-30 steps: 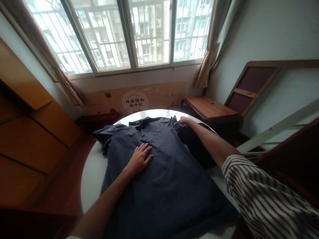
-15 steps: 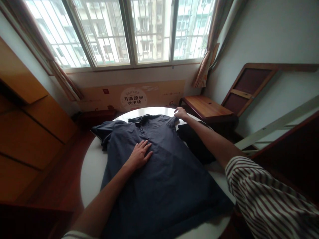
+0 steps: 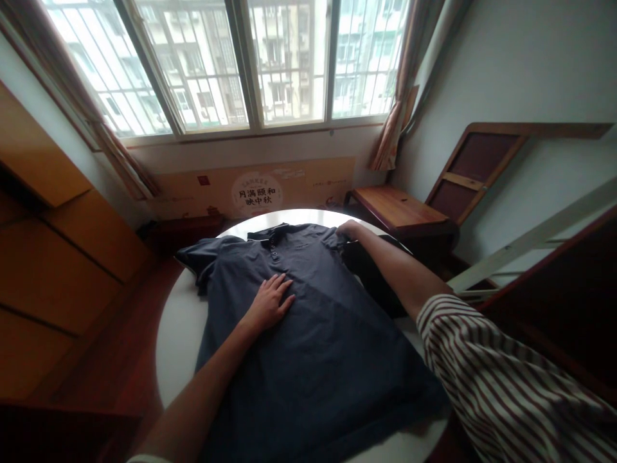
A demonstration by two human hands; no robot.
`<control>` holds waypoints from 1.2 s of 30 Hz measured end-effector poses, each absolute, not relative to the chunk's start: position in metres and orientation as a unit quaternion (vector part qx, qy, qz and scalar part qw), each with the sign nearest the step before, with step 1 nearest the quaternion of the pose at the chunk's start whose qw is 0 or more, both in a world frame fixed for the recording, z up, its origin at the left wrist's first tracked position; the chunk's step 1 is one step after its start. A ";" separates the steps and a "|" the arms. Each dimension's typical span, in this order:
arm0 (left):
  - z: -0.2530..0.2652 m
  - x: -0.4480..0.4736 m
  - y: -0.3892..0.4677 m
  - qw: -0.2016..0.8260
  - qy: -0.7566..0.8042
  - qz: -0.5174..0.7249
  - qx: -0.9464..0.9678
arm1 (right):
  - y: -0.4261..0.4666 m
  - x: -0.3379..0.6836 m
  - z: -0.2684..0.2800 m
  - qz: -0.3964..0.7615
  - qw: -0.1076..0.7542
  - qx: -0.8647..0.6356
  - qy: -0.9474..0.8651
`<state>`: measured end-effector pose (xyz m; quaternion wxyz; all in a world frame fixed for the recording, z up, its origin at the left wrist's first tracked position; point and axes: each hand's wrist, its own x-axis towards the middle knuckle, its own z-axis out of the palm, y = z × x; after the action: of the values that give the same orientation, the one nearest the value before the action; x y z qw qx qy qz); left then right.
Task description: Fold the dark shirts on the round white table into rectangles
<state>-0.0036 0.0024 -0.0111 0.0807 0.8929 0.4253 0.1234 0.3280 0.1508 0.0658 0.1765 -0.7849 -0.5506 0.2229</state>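
Observation:
A dark blue polo shirt (image 3: 308, 341) lies spread front side up on a round white table (image 3: 176, 331), its collar and buttons toward the window. My left hand (image 3: 270, 301) rests flat on the chest of the shirt, fingers stretched out. At the far right my right hand (image 3: 349, 229) is closed on the shirt's sleeve by the shoulder; its fingertips are partly hidden. The other sleeve (image 3: 195, 254) lies bent at the table's left side. Beside the shirt, under my right forearm, is a black cloth (image 3: 373, 273), partly covered.
A wooden bench (image 3: 400, 209) stands beyond the table at the right, with a leaning wood-framed panel (image 3: 482, 164) behind it. Wooden cabinets (image 3: 48, 283) line the left side. A printed banner (image 3: 308, 183) runs along the wall below the barred window (image 3: 289, 64).
My right hand has lowered onto the sleeve and closed on it, with its forearm shifting slightly left. The left hand stays flat in place.

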 end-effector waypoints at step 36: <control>-0.009 0.000 -0.003 0.086 0.444 0.109 0.885 | 0.216 0.296 0.027 0.102 0.164 -0.773 -0.605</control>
<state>-0.0002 -0.0027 -0.0088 0.0857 0.8852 0.4441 0.1091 0.2961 0.2158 0.0272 0.1644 -0.7725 -0.6048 0.1020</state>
